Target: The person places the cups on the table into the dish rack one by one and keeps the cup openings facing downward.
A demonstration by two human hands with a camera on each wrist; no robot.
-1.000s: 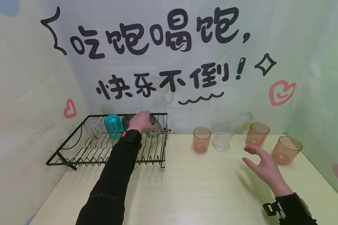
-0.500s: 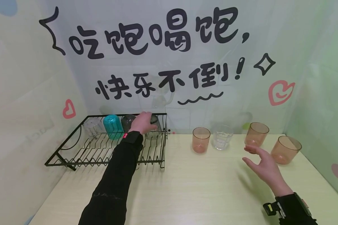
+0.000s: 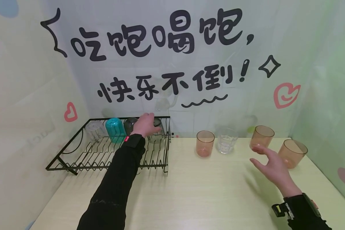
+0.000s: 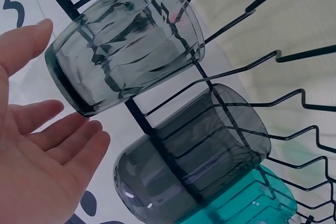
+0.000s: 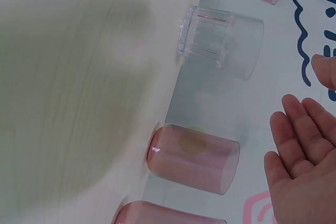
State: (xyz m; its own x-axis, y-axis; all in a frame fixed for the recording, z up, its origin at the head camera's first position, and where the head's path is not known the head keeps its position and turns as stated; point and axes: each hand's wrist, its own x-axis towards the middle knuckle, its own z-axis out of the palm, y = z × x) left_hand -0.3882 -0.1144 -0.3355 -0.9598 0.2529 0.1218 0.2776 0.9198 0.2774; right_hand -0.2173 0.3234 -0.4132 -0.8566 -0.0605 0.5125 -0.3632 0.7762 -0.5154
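My left hand (image 3: 145,125) is over the back right of the black wire rack (image 3: 106,166). In the left wrist view its fingers and thumb are spread beside the base of a grey-green faceted glass (image 4: 126,45), upside down on the rack; I cannot tell whether the fingertips touch it. A dark grey glass (image 4: 178,150) and a teal glass (image 4: 262,198) stand beside it. My right hand (image 3: 271,167), fingers apart, hovers above the table in front of two orange tumblers (image 3: 262,135), holding nothing.
A clear glass (image 3: 95,130) sits at the rack's left end. Along the back of the table (image 3: 207,191) stand another orange tumbler (image 3: 205,143) and a clear tumbler (image 3: 227,142). Printed walls close off the back and both sides.
The grey-green glass was tilted under my left hand a second ago and now sits straighter on the rack. My right hand has shifted slightly rightward.
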